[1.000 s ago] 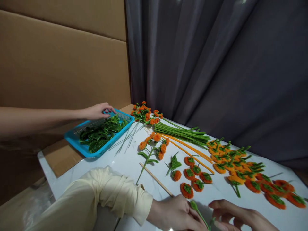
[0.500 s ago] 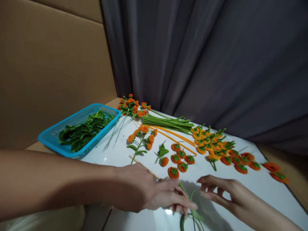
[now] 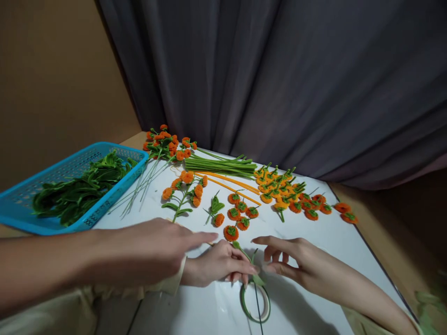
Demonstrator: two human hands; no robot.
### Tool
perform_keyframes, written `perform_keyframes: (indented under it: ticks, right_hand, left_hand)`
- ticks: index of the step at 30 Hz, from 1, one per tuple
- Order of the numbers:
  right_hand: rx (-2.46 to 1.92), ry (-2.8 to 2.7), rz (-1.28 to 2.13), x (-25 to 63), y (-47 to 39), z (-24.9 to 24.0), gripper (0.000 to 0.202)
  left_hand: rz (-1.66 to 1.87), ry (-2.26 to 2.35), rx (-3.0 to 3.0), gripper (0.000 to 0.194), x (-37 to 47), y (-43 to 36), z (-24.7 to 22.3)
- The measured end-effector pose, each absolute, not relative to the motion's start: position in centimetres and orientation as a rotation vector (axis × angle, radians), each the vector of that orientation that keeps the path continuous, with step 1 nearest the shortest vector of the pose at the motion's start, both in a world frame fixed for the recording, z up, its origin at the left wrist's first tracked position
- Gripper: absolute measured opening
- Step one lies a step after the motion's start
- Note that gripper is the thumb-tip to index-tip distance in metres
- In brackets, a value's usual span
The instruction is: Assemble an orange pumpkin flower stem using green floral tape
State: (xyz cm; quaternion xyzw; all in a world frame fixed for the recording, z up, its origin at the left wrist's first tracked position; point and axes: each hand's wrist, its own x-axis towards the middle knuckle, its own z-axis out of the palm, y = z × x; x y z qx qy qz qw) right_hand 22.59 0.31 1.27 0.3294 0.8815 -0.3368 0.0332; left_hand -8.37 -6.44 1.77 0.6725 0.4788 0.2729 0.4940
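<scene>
My left hand [image 3: 221, 263] pinches a green leaf piece [image 3: 257, 280] with a thin dark stem that runs down toward the table's near edge. To its right, my right hand [image 3: 293, 258] hovers with its fingers curved and apart, nothing visible between them. Just below the leaf lies a roll of green tape [image 3: 243, 304], with the dark stem crossing it. Another person's hand [image 3: 164, 242] reaches in from the left with a finger stretched out, partly over a thin wooden stick [image 3: 186, 228] and beside my left wrist.
On the white table [image 3: 314, 260] are orange flowers [image 3: 233, 214], yellow flowers [image 3: 277, 184], green stems [image 3: 220, 166], orange stems [image 3: 232, 180] and a flower sprig [image 3: 181, 200]. A blue basket [image 3: 118, 186] of leaves stands left; a dark curtain [image 3: 223, 79] hangs behind.
The other person's hand has drawn back leftward and now points, uncovering my left hand. The view has shifted, so the table items appear farther left and the tape roll shows more fully.
</scene>
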Motion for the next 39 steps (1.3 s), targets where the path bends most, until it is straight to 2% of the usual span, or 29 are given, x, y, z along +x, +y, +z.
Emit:
perform_keyframes:
  ticks: [3, 6, 9, 12, 18, 28, 39]
  right_hand:
    - [0.99, 2.716, -1.012, 22.0, 0.0, 1.1, 0.04]
    - [0.933, 2.704, -1.039, 21.5, -0.1, 0.8, 0.044]
    - [0.88, 2.67, -1.128, 21.4, 0.0, 0.6, 0.038]
    - [0.866, 2.646, -1.165, 21.4, 0.0, 0.7, 0.033]
    - [0.887, 2.615, -1.126, 21.4, -0.1, 1.2, 0.029]
    - [0.853, 2.631, -1.055, 21.7, -0.7, 1.1, 0.051]
    - [0.86, 2.565, -0.988, 21.9, -1.0, 1.0, 0.057]
  left_hand:
    - [0.615, 1.092, 1.326, 0.027, -7.3, -6.2, 1.6]
    - [0.594, 0.976, 1.138, 0.026, -1.3, -5.3, -1.9]
    - [0.614, 0.885, 0.983, 0.023, 3.5, -4.6, -6.4]
    - [0.639, 0.854, 0.965, 0.023, 4.3, -4.4, -8.4]
    - [0.636, 0.853, 0.949, 0.025, 3.2, -4.7, -7.9]
    - [0.628, 0.856, 0.964, 0.024, 3.4, -4.4, -7.6]
    - [0.62, 0.868, 0.942, 0.027, 3.5, -4.5, -7.5]
